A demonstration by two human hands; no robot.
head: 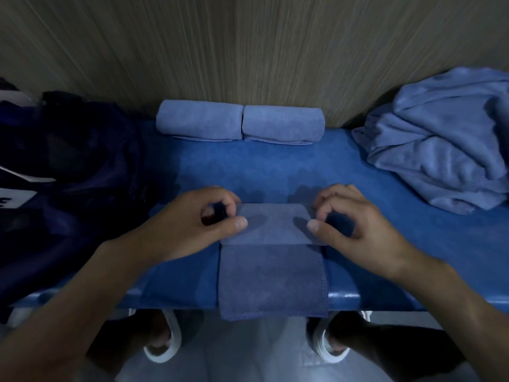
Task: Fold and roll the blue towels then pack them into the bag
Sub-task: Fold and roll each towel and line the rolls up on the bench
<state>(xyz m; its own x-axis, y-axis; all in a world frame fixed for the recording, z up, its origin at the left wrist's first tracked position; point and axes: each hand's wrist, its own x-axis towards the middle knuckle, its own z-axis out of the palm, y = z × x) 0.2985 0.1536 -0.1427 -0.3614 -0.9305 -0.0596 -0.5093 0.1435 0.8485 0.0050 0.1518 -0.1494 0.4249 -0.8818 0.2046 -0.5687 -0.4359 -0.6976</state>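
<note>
A folded blue towel lies as a narrow strip on the blue table, its near end hanging over the front edge. Its far end is turned back toward me in a short first roll. My left hand pinches the left side of that turned end, and my right hand pinches the right side. Two rolled blue towels lie side by side against the back wall. A heap of loose blue towels sits at the right. The dark navy bag lies at the left.
A wood-grain wall rises right behind the table. White labels show on the bag at the far left. Below the table's front edge I see my feet in white sandals on a pale floor.
</note>
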